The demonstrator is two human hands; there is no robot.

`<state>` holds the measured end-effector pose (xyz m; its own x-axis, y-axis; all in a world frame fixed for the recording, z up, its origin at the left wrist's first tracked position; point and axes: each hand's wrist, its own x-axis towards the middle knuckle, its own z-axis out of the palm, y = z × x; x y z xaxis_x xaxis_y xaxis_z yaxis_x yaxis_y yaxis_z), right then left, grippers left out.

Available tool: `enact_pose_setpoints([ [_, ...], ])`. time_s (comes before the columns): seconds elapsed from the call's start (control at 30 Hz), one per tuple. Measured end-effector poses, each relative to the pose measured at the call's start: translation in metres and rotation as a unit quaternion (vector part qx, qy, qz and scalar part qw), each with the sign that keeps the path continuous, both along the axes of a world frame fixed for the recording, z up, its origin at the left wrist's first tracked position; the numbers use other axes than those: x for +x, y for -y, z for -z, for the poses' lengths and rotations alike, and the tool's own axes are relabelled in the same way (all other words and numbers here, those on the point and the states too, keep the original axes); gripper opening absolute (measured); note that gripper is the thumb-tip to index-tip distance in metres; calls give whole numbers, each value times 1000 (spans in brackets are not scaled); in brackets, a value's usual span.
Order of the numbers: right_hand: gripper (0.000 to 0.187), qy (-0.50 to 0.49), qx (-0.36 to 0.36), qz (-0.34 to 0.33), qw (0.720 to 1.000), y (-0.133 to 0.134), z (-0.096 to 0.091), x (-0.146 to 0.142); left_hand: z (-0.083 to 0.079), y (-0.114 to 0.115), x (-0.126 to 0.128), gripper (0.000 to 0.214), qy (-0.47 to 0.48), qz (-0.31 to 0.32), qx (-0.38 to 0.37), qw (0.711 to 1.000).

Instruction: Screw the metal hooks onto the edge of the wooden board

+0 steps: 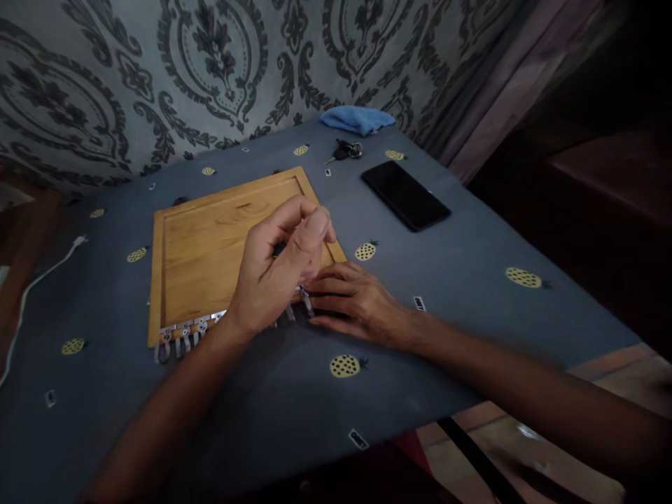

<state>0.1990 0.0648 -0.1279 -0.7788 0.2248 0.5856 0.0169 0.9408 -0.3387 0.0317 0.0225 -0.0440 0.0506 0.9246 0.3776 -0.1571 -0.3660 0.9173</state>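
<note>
The wooden board (204,259) lay on the pineapple-print tablecloth (446,308), a row of metal hooks (166,339) along its near edge. Above its right part, the left hand (283,262) was curled, thumb against the bent fingers (a dark bit showed inside, too hidden to name). The right hand (365,304) lay at the near right corner, its fingers close together beside the end hook; whether they pinched anything, I couldn't tell. A black phone (405,196) rested farther right, near some keys (345,150)
</note>
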Motion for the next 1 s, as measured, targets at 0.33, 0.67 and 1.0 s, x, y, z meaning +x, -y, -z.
enact_pose_setpoints([
  [0.33,24,15,-8,-4,1000,0,-1,1,-6,6,2,29,-16,-19,-1,1000],
  [0.67,24,9,5,-3,1000,0,-2,0,-2,5,4,30,-3,-27,3,1000],
  [1.0,23,-7,5,-10,1000,0,-1,-1,1,5,2,32,-60,-53,26,996],
])
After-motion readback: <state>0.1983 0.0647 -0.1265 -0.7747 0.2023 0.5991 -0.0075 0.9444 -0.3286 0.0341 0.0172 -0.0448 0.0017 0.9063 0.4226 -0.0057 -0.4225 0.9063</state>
